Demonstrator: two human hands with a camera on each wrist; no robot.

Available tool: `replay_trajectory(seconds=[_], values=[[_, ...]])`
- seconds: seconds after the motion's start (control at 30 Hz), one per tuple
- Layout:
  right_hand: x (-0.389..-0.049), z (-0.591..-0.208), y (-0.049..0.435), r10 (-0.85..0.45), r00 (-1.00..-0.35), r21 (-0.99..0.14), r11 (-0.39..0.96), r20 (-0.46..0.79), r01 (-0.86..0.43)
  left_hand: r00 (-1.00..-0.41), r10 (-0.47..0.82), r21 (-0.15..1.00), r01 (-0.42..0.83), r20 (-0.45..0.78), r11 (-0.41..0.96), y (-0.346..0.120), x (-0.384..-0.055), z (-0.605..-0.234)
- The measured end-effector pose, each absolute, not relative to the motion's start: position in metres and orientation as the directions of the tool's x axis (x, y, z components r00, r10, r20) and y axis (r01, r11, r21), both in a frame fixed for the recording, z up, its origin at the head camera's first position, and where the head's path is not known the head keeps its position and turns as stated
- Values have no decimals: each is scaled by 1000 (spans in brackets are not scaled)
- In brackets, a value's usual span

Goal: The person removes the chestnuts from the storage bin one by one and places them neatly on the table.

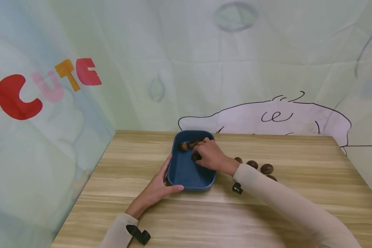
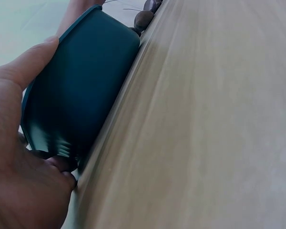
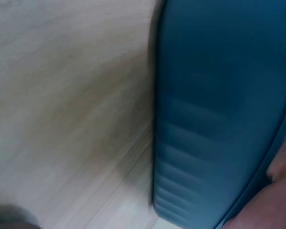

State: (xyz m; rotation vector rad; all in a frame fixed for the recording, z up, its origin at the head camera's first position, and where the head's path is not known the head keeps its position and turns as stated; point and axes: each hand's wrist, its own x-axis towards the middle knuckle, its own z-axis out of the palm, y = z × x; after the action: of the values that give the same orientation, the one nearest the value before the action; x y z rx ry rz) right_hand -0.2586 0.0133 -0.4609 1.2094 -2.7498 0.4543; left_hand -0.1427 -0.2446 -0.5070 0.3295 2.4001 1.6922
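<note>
A deep blue plastic box (image 1: 189,174) with rounded corners stands on the wooden table. My left hand (image 1: 156,187) holds it at its near left corner; the thumb lies along the near rim and the fingers go round the left side. Inside the box, my right hand (image 1: 210,155) pinches a dark brown oval ball (image 1: 195,156) above the box's floor. More brown balls, such as this one (image 1: 183,147), lie at the box's far end, partly hidden by the right hand. The right wrist view shows mostly the box's outer wall (image 3: 205,119).
Several more brown balls, one of them here (image 1: 267,168), lie on the table (image 1: 136,151) right of the box, partly behind the right forearm. A printed cloth backdrop (image 1: 186,86) hangs behind the table and along its left side.
</note>
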Motion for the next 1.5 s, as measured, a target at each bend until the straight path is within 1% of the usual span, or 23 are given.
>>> replay_trajectory(seconds=[0.23,0.5,0.77,0.97,1.23,1.5], values=[[-256,-461,10,-707,-692,-188,667,147,-721,-959,283,943,66,-31,326,-244,-142,-507],[-246,-459,7,-721,-683,-209,654,119,-727,-959,281,945,61,-33,322,-245,-141,-506],[-235,-455,18,-710,-681,-332,608,179,-721,-956,294,950,73,-21,302,-243,-141,-505],[-225,-450,30,-689,-687,-357,597,230,-718,-952,306,954,77,-16,290,-243,-142,-506],[-213,-446,46,-686,-684,-379,581,249,-721,-951,309,955,87,-5,284,-245,-143,-507],[-204,-439,60,-643,-715,-437,578,275,-689,-951,308,958,87,-1,272,-244,-144,-507]])
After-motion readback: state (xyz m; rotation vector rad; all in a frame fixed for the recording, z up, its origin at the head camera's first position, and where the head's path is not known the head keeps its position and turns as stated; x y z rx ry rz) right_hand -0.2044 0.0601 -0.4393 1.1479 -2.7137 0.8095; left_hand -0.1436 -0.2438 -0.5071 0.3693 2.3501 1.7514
